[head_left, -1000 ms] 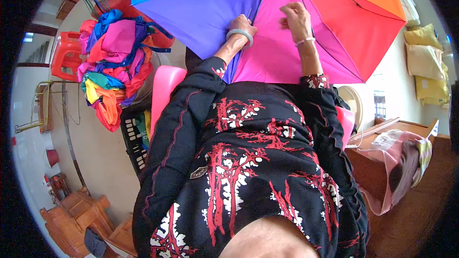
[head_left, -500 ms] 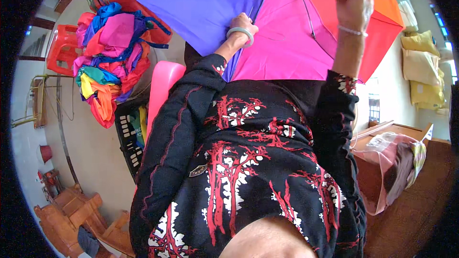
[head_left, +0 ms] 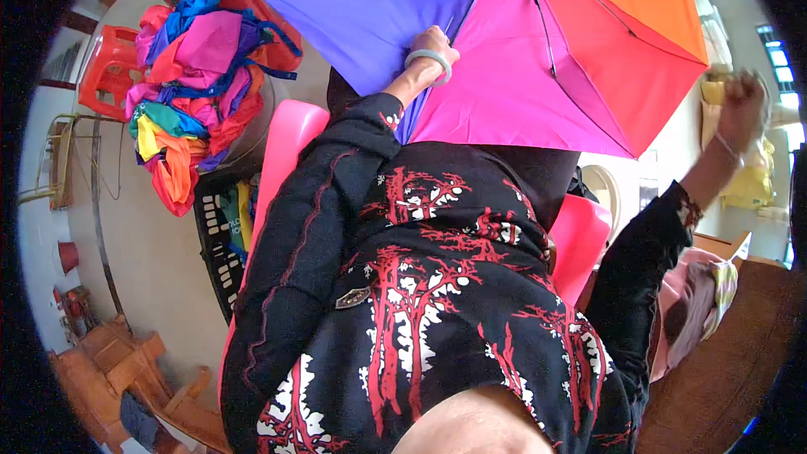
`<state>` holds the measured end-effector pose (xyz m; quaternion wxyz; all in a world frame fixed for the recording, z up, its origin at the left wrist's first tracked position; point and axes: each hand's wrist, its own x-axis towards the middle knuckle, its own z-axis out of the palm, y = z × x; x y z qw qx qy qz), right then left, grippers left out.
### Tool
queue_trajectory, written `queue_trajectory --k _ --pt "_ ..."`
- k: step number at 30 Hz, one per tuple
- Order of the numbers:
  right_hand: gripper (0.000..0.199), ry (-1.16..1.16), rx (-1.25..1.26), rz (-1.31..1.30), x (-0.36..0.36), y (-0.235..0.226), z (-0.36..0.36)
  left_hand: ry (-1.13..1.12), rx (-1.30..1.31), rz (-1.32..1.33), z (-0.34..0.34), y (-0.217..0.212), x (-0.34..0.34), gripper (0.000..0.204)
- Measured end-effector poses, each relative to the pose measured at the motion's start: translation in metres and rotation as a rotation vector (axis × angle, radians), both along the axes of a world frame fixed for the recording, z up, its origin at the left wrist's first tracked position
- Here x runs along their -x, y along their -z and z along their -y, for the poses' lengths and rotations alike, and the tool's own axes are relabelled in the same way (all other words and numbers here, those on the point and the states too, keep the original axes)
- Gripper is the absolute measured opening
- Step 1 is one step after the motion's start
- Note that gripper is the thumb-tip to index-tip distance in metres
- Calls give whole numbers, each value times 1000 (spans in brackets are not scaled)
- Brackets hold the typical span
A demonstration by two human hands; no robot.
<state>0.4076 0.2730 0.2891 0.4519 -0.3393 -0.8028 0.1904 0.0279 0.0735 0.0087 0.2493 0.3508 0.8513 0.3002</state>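
Observation:
An opened umbrella (head_left: 538, 76) with blue, purple, pink, red and orange panels spreads over my lap, its thin dark ribs facing up. My left hand (head_left: 433, 49), with a pale bangle at the wrist, is closed on it at the seam between the purple and pink panels, beside a rib. Out to the right, clear of the canopy, my right hand (head_left: 744, 113) is raised with its fingers curled in. It is a little blurred, and whatever those fingers may pinch is too small to make out.
At the left, a heap of multicoloured cloth (head_left: 197, 92) lies by a red plastic stool (head_left: 109, 71). Below it stands a black crate (head_left: 220, 240) with coloured cloth. I sit in a pink chair (head_left: 286, 143). Wooden furniture (head_left: 731, 353) with pink cloth (head_left: 685, 303) is at the right.
My right hand has swung outward to the right and down, away from above the umbrella. The left hand keeps its hold at the seam.

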Motion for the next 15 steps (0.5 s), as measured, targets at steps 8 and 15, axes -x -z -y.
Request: queue_trajectory --k 8,15 --pt "15 -53 269 -548 -4 -12 99 -27 -4 -35 6 -1 1 23" --pt "16 207 269 -757 -11 4 104 53 -21 194 22 -30 -3 19"
